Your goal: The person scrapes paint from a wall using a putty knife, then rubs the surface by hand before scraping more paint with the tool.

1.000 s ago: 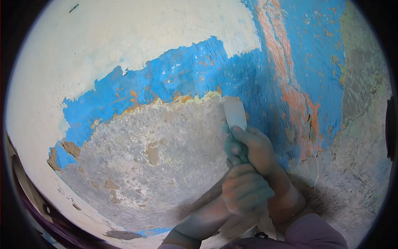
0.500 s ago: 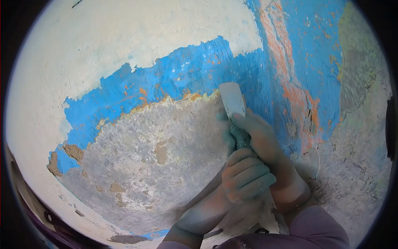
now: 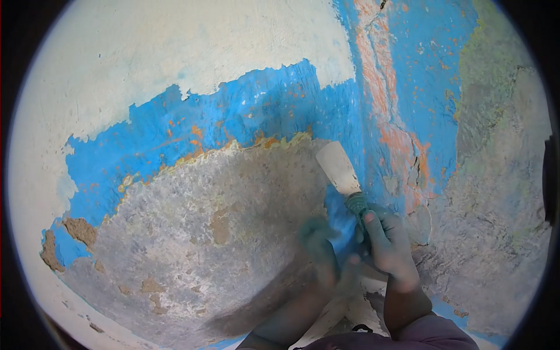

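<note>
At the far left, off-white paint (image 3: 146, 58) covers the upper wall, ending in a jagged edge above a band of bright blue paint (image 3: 198, 122) flecked with orange. Low on that side, a rough brown patch (image 3: 80, 231) breaks the surface. Beneath the blue, bounded by a yellowish line, lies an expanse of bare grey plaster (image 3: 175, 216).

Further right, the left hand (image 3: 321, 248) is in front of the plaster, blurred, its fingers parted from the thumb and empty as far as the blur shows. Just beside it, the scraper (image 3: 338, 169) tilts up and to the left, its pale blade near where blue meets grey; whether the blade touches the wall cannot be told. The right hand (image 3: 388, 236) has its fingers wrapped closely about the green handle, thumb along it. Beyond stand a cracked pinkish-orange strip (image 3: 396, 128), more blue, and a rough grey-green surface (image 3: 496, 186).
</note>
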`<state>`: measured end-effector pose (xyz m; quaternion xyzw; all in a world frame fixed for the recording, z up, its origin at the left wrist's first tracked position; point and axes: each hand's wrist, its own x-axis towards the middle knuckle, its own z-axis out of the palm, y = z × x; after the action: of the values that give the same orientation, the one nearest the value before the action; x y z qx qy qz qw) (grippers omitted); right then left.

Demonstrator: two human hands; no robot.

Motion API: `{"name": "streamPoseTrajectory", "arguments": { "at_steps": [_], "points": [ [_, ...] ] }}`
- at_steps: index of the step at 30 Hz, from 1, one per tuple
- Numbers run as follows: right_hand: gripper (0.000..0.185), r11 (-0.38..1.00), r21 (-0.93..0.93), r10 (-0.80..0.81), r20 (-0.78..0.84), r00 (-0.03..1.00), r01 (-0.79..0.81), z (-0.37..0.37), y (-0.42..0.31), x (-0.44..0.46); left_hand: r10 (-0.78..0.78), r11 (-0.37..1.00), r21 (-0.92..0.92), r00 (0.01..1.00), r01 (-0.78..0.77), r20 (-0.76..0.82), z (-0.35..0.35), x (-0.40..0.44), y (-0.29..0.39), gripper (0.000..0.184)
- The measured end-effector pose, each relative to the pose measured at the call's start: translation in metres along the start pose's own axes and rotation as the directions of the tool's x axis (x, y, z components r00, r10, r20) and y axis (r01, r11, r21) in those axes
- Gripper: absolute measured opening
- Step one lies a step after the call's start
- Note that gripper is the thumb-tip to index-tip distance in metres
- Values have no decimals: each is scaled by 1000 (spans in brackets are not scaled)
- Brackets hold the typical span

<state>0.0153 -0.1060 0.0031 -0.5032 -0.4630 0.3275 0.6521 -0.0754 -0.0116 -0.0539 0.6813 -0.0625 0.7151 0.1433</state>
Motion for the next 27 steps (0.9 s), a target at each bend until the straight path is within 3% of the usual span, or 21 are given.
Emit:
{"name": "streamPoseTrajectory", "arguments": {
  "at_steps": [1,2,3,5,9,11,12,14,15,17,19,21,23,27],
  "points": [
    [31,980,-123,-169,-87,982,158,5,-2,-3,-261,948,-177,965,263,34,-4,6,0,49],
    [33,920,-257,-339,-150,929,295,8,-2,-6,-494,799,-331,862,503,116,-5,15,2,51],
    [33,921,-261,-337,-164,927,288,9,1,-7,-496,792,-339,859,508,128,-3,25,6,51],
    [41,692,-566,-588,-85,804,447,10,8,-6,-596,528,-485,710,698,374,3,52,16,47],
    [51,622,-627,-628,-42,777,469,31,1,-6,-640,430,-540,666,724,383,9,77,9,44],
    [55,599,-681,-578,-5,816,421,35,-4,-7,-747,192,-593,508,782,429,10,81,-7,40],
    [55,595,-694,-568,-5,823,406,37,-5,-3,-749,172,-602,501,780,434,10,83,-10,40],
    [54,483,-716,-713,13,701,504,39,-5,8,-647,35,-713,559,701,518,12,87,-12,32],
    [54,486,-720,-705,13,709,496,39,-7,5,-689,-25,-706,499,708,525,14,92,-10,24],
    [52,626,-682,-546,-37,837,379,39,-17,1,-682,-44,-719,505,693,528,19,90,-14,22],
    [52,594,-714,-549,-24,836,370,37,-21,-6,-674,-53,-741,524,670,521,25,93,-12,20],
    [51,573,-736,-547,-16,837,361,35,-20,-5,-675,-153,-721,461,676,576,27,92,-7,15],
    [48,489,-819,-566,-35,824,301,33,-18,0,-659,-198,-744,475,639,583,29,98,-14,13],
    [45,485,-813,-575,-19,818,322,28,-31,3,-638,-268,-774,496,574,589,40,105,-13,8]
  ]
}}
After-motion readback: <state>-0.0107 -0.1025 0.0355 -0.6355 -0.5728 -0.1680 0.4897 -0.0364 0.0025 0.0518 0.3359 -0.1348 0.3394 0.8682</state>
